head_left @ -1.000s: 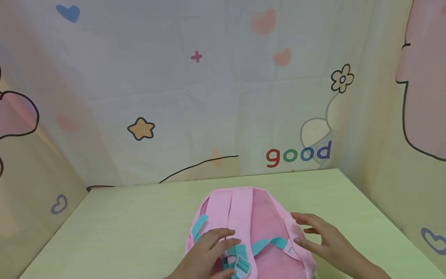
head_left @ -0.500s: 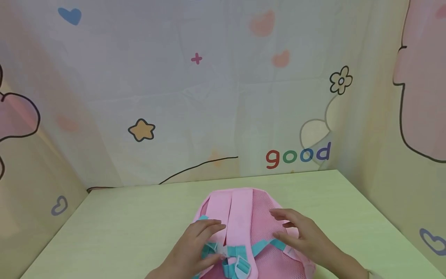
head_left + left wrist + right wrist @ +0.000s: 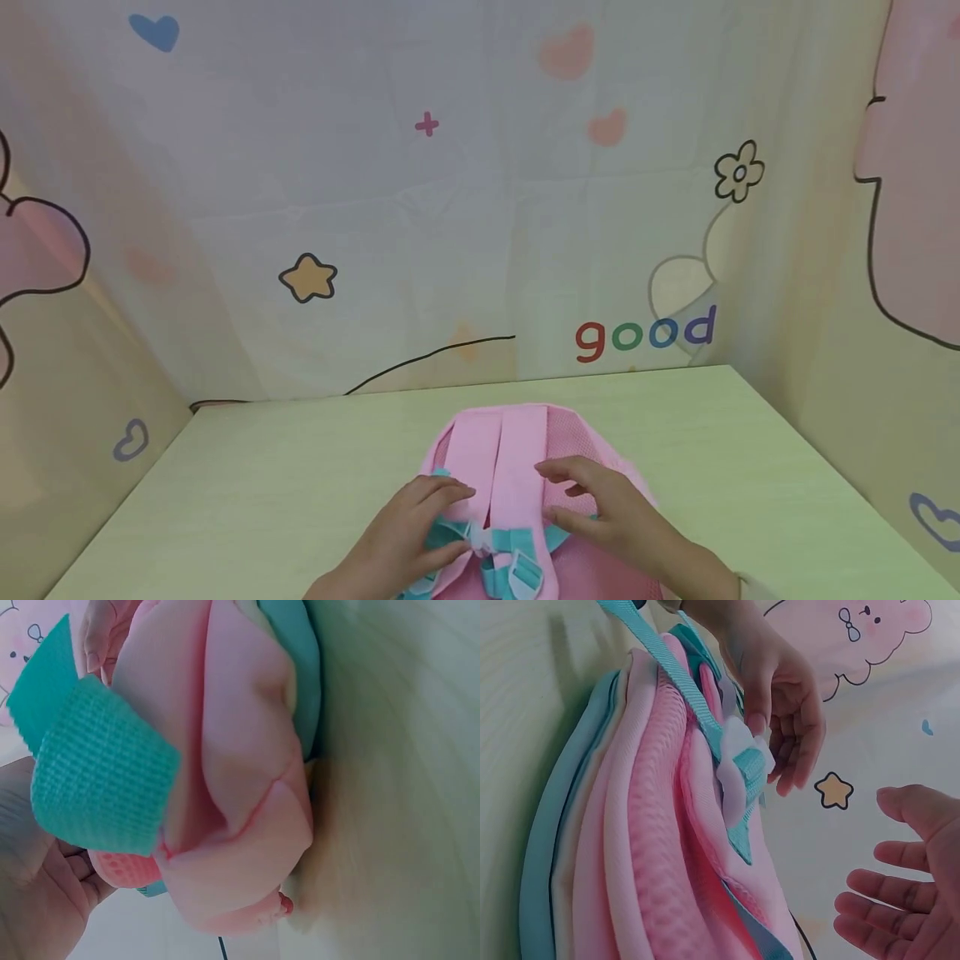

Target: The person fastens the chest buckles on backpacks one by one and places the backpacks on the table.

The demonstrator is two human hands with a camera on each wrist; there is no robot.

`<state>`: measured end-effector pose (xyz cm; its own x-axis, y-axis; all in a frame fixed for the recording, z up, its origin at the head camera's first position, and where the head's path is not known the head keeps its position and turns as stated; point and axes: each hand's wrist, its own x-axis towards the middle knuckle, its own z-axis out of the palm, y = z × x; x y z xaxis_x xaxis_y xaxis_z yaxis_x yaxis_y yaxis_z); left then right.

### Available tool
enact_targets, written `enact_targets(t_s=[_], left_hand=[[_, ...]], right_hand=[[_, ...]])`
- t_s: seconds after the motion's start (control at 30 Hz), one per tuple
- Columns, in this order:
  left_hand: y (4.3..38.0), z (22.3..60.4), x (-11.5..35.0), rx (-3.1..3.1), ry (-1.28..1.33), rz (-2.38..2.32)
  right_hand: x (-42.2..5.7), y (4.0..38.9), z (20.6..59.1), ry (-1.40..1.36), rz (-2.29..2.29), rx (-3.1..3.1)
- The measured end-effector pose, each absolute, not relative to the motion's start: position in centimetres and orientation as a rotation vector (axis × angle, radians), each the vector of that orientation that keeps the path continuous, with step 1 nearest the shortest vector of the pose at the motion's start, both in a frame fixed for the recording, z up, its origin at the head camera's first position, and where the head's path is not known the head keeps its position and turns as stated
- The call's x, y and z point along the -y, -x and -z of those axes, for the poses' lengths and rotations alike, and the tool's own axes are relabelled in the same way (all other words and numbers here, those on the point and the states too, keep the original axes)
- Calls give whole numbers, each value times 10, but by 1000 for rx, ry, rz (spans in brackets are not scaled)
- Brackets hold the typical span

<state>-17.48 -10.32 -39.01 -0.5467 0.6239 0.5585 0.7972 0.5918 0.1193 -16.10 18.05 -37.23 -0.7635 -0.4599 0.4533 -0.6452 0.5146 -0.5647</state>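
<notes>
A pink backpack [image 3: 517, 442] lies on the table with its padded shoulder straps and mesh back facing up. My left hand [image 3: 408, 529] hovers over its left strap, fingers loosely bent, the thumb by a white buckle [image 3: 480, 540] between the straps; whether it touches is unclear. Over the right side is my right hand [image 3: 611, 508], its fingers spread and nothing in them. Teal webbing [image 3: 105, 765] sticks out large in the left wrist view. In the right wrist view, a white strap adjuster [image 3: 735, 787] threaded with teal webbing stands beside the left thumb.
The pale wooden tabletop [image 3: 247, 492] extends around the backpack. Behind it hangs a printed cloth backdrop [image 3: 420, 250] with hearts, a star and the word "good". Side walls of the same cloth border the table on the left and right.
My right hand has moved left from the backpack's right edge to above its right strap. The left hand has drawn back to the left, uncovering the white buckle. The backpack stays in place.
</notes>
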Motion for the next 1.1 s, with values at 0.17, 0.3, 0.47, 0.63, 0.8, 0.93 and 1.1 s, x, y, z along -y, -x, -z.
enact_targets(t_s=[0.17,0.3,0.47,0.63,0.8,0.93,1.1], left_hand=[[177,394,104,2389,1120,527],[178,398,105,2354,1137,517],[179,401,104,2296,1165,517],[179,402,104,2287,1165,535],[178,401,103,2316,1161,544],[177,401,103,2345,1144,547],[176,399,103,2403,1116,553]], right_hand=[[-164,163,377,-1017,-1100,2498],[-152,165,383,-1116,-1080,2447],[-138,165,388,-1157,-967,2445],[-124,163,392,-1112,-872,2498],[-116,162,399,-1067,-756,2474],[-112,161,404,-1027,-688,2446],[-109,160,407,-1010,-681,2416]])
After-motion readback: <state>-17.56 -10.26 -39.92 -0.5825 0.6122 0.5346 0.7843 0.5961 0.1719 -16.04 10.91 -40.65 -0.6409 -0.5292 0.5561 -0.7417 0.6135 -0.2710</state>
